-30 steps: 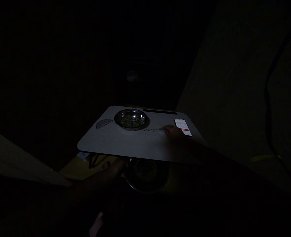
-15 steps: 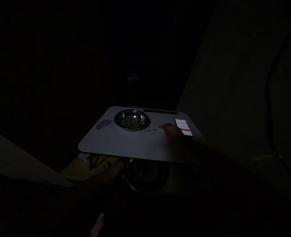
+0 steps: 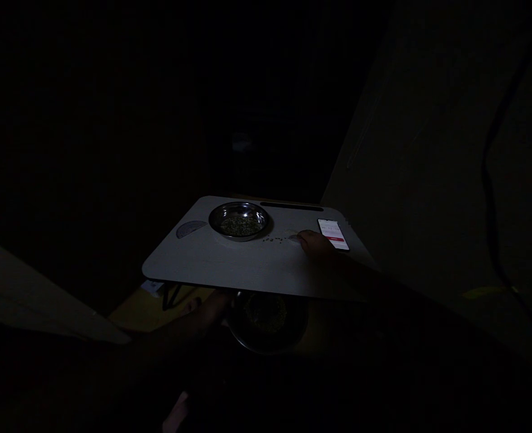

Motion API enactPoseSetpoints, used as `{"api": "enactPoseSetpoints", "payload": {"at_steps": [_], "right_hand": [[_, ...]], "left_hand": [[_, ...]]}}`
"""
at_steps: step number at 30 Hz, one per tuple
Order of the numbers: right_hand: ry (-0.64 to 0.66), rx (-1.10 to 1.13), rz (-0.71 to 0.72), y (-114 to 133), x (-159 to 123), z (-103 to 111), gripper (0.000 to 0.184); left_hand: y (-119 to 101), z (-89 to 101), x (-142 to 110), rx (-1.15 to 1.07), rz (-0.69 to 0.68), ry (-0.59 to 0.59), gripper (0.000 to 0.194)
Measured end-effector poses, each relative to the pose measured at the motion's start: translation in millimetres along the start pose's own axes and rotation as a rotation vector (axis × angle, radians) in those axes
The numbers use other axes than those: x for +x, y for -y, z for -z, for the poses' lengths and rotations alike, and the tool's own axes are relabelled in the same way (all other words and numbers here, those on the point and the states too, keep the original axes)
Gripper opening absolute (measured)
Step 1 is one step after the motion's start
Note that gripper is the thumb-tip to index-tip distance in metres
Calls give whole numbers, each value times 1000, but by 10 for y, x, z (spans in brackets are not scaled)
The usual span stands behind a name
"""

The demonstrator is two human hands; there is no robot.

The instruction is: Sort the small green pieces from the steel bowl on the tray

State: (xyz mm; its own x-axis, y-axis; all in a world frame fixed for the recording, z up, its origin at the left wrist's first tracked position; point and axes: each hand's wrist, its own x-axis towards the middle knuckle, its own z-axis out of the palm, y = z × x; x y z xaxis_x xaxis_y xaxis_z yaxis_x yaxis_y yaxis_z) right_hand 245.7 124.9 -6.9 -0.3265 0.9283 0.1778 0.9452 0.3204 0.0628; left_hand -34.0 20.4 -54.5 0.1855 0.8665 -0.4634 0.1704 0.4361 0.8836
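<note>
My right hand (image 3: 316,245) rests low over the white folding table (image 3: 230,264), its fingers pressed together. Something small and pale shows at the fingertips, too dim to name. Beside them lie several loose seeds or grains (image 3: 272,240) on the tabletop. Further left stands a shiny steel bowl (image 3: 239,236) part filled with similar grains (image 3: 239,226). Below the table's near edge, my left hand (image 3: 215,304) is closed at the left rim of a second, larger metal bowl (image 3: 252,347). Grains show faintly inside it; darkness hides the left fingers in part.
A lit phone (image 3: 333,233) lies at the table's right side, close to my right hand. A printed half-round mark (image 3: 191,229) is on the left of the top, and a dark slot (image 3: 292,207) runs along the back. A wall (image 3: 428,210) rises on the right.
My right hand has barely shifted by the loose grains, and the pale patch at its fingertips looks slightly different. The left hand stays at the lower bowl. The view has moved a little.
</note>
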Motion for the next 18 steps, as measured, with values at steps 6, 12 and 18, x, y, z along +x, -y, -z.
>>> {"api": "enactPoseSetpoints", "payload": {"at_steps": [6,12,18], "right_hand": [[33,-44,-37,56,103,-24,28],[47,-63,-128,68,187,-41,25],[-31,-10,-107,36,137,-77,28]], "left_hand": [[74,31,20,29,-1,-49,14],[124,69,36,54,-32,-56,11],[81,37,29,15,-22,-43,16]]}}
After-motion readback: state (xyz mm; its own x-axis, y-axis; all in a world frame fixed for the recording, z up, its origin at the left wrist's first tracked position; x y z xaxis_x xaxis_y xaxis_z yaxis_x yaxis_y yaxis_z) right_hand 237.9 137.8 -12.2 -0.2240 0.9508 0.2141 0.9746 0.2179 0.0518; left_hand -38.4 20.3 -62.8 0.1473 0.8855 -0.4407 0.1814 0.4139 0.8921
